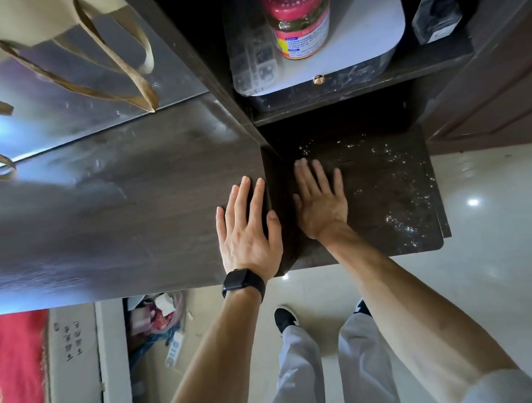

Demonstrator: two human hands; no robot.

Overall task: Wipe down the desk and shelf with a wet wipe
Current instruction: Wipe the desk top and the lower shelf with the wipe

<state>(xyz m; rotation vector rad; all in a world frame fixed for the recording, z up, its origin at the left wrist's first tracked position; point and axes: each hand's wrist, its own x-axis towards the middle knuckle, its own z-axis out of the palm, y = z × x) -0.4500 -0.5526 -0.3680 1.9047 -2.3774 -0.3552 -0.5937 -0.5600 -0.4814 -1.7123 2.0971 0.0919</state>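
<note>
The dark wooden desk (123, 212) runs from the left to an upright divider panel (224, 91). My left hand (247, 232), with a black watch on its wrist, lies flat on the desk right beside that panel. On the other side, my right hand (319, 202) lies flat, fingers spread, on the lower shelf surface (388, 191), which shows pale speckles and wet-looking streaks. No wet wipe shows in either hand; I cannot see whether anything lies under the palms.
The upper shelf (360, 89) holds a pink-lidded jar (300, 22), a clear compartment box (253, 60) and a dark bottle (437, 14). A beige tote bag's straps (118, 64) lie on the far desk. Below are a trash bin (160, 319), a power strip (175, 349) and my shoes (285, 318).
</note>
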